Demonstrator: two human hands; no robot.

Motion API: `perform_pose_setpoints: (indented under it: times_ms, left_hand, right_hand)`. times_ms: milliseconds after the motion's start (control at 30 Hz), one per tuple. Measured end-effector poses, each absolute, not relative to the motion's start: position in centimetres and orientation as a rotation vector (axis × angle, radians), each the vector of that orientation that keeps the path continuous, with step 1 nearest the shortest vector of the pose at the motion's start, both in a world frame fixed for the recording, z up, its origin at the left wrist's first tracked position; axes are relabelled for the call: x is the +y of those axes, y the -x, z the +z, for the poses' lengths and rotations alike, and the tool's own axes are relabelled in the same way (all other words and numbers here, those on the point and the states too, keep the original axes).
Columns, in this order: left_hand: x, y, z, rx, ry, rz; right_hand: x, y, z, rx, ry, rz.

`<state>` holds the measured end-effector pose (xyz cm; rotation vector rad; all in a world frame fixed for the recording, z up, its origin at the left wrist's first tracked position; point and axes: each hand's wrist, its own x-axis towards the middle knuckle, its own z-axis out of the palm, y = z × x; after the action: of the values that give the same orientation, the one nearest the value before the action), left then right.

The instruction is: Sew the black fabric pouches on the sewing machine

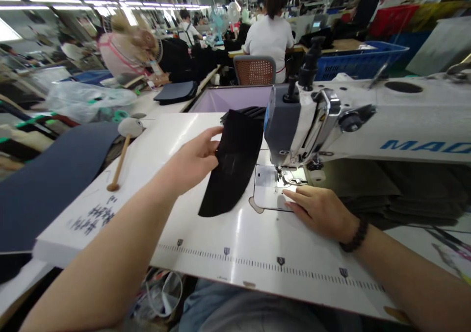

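My left hand [198, 158] grips the left edge of a black fabric piece [235, 167], a panel with one curved side. The piece lies left of the sewing machine [294, 121], its near end slanting towards me. Some of my left fingertips are hidden by the cloth. My right hand [320, 209] rests flat on the machine bed, fingers stretched out beside the metal needle plate [267, 190]. Nothing shows in that hand. Just beyond its fingertips is the presser foot [281, 175]. Behind the black piece, more dark pieces [250, 112] lie in a stack.
A small mallet [125, 148] lies on the white table [209, 239] at left, near a dark blue sheet [55, 185]. Dark folded material [397, 190] is piled under the machine arm. Scissors [451, 243] lie at right. Ahead, a person [270, 38] sits facing away.
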<state>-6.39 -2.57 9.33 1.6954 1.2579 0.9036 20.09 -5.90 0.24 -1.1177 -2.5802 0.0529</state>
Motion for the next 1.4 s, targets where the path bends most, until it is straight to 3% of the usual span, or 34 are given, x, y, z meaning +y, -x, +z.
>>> perform_pose_setpoints:
  times_ms: [133, 267, 467, 800, 1400]
  left_hand:
    - [-3.3, 6.1, 5.9, 1.287, -1.804, 0.773]
    - [-4.8, 4.6, 3.0, 1.595, -2.5, 0.541]
    - [-5.4, 1.0, 2.4, 1.06, -2.96, 0.096]
    - [-2.0, -0.6, 2.7, 1.069, -2.943, 0.015]
    - [-0.5, 0.0, 1.3, 0.997, -2.882, 0.19]
  right_hand:
    - [-5.9, -20.0, 0.3, -2.607, 1.11, 0.035]
    - [-5.9, -20.0, 0.5, -2.607, 1.126, 0.029]
    - [-5.9, -20.3, 0.3, -2.667, 1.065, 0.077]
    - [-5.5, -20.1, 0.0, -2.677, 1.068, 0.047]
    - [-5.3, -19.3, -0.7, -2.583, 1.234, 0.031]
